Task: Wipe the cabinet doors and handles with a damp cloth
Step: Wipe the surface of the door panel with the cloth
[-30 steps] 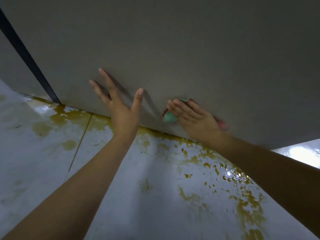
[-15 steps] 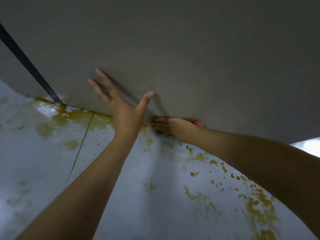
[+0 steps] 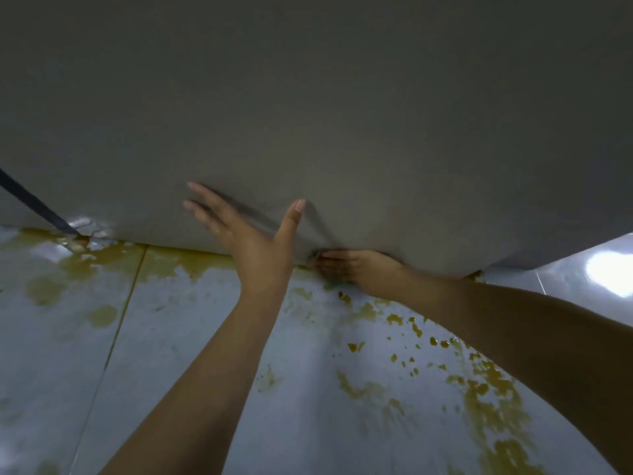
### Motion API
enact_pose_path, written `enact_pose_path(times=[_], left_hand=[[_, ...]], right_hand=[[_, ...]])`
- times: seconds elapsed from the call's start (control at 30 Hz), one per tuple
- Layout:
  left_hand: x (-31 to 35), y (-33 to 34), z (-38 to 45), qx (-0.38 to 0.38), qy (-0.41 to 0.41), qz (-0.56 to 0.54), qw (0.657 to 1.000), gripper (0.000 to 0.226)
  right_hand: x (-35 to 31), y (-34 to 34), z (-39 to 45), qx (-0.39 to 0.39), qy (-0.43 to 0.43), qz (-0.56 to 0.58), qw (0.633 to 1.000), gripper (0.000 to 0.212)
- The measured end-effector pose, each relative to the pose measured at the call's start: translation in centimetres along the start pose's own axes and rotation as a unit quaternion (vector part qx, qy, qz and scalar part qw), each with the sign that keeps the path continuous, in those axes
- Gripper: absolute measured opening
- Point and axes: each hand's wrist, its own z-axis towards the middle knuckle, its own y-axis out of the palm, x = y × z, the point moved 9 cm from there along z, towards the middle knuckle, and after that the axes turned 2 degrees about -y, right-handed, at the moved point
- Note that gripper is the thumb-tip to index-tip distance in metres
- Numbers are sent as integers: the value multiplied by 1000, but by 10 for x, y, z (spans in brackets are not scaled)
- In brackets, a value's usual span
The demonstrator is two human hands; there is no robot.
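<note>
Grey cabinet door (image 3: 342, 114) fills the upper half of the head view, its top and handle cut off. My left hand (image 3: 253, 241) lies flat on the door, fingers straight and spread, thumb out. My right hand (image 3: 359, 270) presses the cloth (image 3: 334, 286) against the door's bottom edge at the floor; only a teal sliver shows beneath my straight fingers. Yellow-brown spill (image 3: 479, 382) blotches the pale tiled floor (image 3: 171, 354).

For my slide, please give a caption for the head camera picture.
Left hand flat on grey cabinet door; right hand presses green cloth at its bottom edge.
</note>
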Motion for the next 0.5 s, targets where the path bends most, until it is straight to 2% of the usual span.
enact_pose_path(times=[0.03, 0.1, 0.13, 0.17, 0.23, 0.3, 0.37, 0.5], left_hand=[[0, 5, -2, 3, -4, -1, 1000, 122], [-2, 13, -6, 3, -9, -1, 1000, 122], [-2, 15, -8, 0, -11, 0, 1000, 123], [-1, 17, -10, -4, -13, 3, 1000, 124], [0, 20, -12, -10, -20, 4, 1000, 126], [1, 22, -11, -10, -33, 1, 999, 127], [1, 24, -12, -12, -40, 0, 999, 128], [8, 24, -15, -22, -65, 14, 998, 126]], right_hand=[[-8, -2, 9, 1, -19, -32, 999, 56], [-29, 8, 1, -29, -137, -13, 990, 62], [-15, 8, -15, 8, -97, -19, 995, 64], [3, 15, -34, 13, -33, 1, 999, 61], [3, 34, -79, 8, -51, 73, 996, 53], [10, 32, -111, 52, -32, 53, 997, 63], [26, 17, -112, 100, 14, 49, 994, 70], [49, -22, -60, 137, 159, 48, 977, 77]])
